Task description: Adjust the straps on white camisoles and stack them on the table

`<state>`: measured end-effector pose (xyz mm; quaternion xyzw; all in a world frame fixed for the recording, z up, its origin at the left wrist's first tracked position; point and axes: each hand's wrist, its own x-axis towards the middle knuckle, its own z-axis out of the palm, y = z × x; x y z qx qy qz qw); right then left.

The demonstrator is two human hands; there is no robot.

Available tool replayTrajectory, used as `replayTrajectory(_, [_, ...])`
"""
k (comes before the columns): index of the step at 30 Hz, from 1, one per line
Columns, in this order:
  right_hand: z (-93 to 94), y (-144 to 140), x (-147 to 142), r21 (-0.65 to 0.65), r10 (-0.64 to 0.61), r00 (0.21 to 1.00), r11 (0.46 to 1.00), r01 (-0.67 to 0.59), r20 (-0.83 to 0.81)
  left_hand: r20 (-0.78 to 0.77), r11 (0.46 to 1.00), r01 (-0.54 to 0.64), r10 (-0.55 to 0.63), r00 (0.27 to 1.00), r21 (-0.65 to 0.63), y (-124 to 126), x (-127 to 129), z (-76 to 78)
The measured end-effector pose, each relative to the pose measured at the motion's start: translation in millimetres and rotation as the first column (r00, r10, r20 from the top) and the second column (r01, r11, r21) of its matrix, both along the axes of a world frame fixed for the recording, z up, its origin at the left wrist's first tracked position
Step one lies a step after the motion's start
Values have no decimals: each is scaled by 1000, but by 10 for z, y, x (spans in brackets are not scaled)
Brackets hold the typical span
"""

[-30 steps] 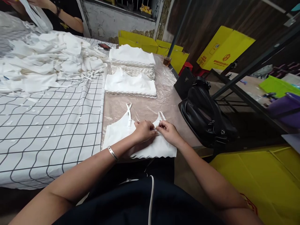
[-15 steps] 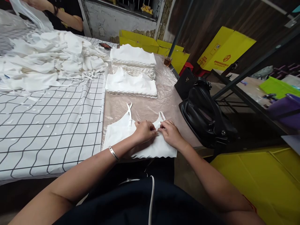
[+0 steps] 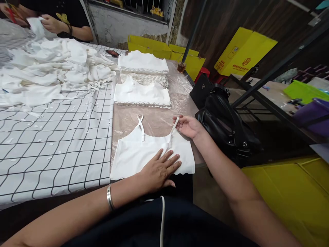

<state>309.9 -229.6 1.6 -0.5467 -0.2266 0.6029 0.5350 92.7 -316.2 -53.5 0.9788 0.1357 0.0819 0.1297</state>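
A white camisole bra top point(image 3: 133, 154) lies spread flat at the table's front edge, its scalloped hem toward me. My left hand point(image 3: 158, 169) rests flat on its lower right part, fingers spread. At the top right, my right hand point(image 3: 189, 126) is turned palm up with its fingertips on the right shoulder strap point(image 3: 174, 126), which they pinch upright. The left shoulder strap point(image 3: 141, 127) stands in a crossed loop, untouched. Just beyond lies a folded stack of white tops point(image 3: 142, 94), with another stack point(image 3: 142, 63) behind it.
A heap of white garments point(image 3: 61, 65) covers the checked cloth point(image 3: 56, 147) at left. Across the table a co-worker's hand point(image 3: 50, 24) holds white fabric. A black handbag point(image 3: 223, 120) and a glass of brown drink point(image 3: 181, 67) stand at the right edge, beside a metal post point(image 3: 194, 31).
My left hand has moved down from the neckline and flattened on the fabric. My right hand has gone up to the right strap. The co-worker's hands and fabric have shifted.
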Motion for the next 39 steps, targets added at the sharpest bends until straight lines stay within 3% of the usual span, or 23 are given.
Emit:
replayTrajectory(3, [99,332,34,-45,44,965,998,-33,257,-20,1000,6,-6,1000,-20,0,12,-84])
replayTrajectory(7, [121,474,-43,-139,173,845,983,-118,506,1,999,31,-31,1000,-7,15,45,-28])
replayTrajectory(9, [174,422,-28,-155,166,787,984,-91,594,59,999,-52,52,997,1,37,-77,61])
replayTrajectory(10, [225,359,6,-152,150,744,986,-66,651,92,988,-153,152,984,2,55,-196,113])
replayTrajectory(12, [350,141,122,-119,98,645,993,-11,758,125,897,-442,438,890,8,100,-533,215])
replayTrajectory(14, [435,-199,253,-82,56,550,996,23,833,73,715,-697,694,717,53,129,-916,288])
replayTrajectory(15, [434,-401,302,-83,57,512,996,29,857,18,636,-767,769,639,82,130,-1084,307])
replayTrajectory(16, [396,-612,331,-118,94,465,993,24,880,-35,575,-812,818,574,106,122,-1217,314])
replayTrajectory(18, [222,-1009,314,-312,297,281,950,9,912,-116,511,-852,858,500,112,94,-1353,299])
replayTrajectory(19, [103,-1175,271,-353,342,234,936,5,910,-137,495,-864,866,481,93,83,-1359,283])
replayTrajectory(21, [-131,-1414,145,-316,313,201,949,-17,928,-153,469,-883,875,460,26,79,-1288,249])
replayTrajectory(24, [-312,-1547,-30,-110,107,302,994,-5,947,-119,410,-895,894,433,-176,102,-1149,226])
replayTrajectory(26, [-265,-1540,-81,4,-30,496,999,54,868,-57,320,-834,921,385,-450,116,-1125,259])
replayTrajectory(27, [-198,-1522,-84,45,-88,619,995,86,780,-32,258,-743,935,352,-618,124,-1141,298])
replayTrajectory(29, [-16,-1456,-58,85,-168,819,986,146,549,-27,123,-445,949,315,-887,165,-1213,433])
replayTrajectory(31, [182,-1314,-13,106,-216,908,976,190,360,-48,6,-157,941,335,-988,270,-1305,643])
replayTrajectory(33, [365,-1045,23,146,-229,936,970,195,267,-66,-65,-14,925,375,-998,481,-1372,906])
replayTrajectory(35, [545,-630,36,193,-222,948,965,180,228,-56,-64,7,927,371,-998,815,-1384,1190])
replayTrajectory(36, [644,-377,36,212,-223,950,961,177,218,-36,-36,-7,936,350,-999,1023,-1367,1332])
replayTrajectory(39, [993,457,35,289,-291,936,930,228,197,112,132,-73,967,230,-989,1734,-1259,1741])
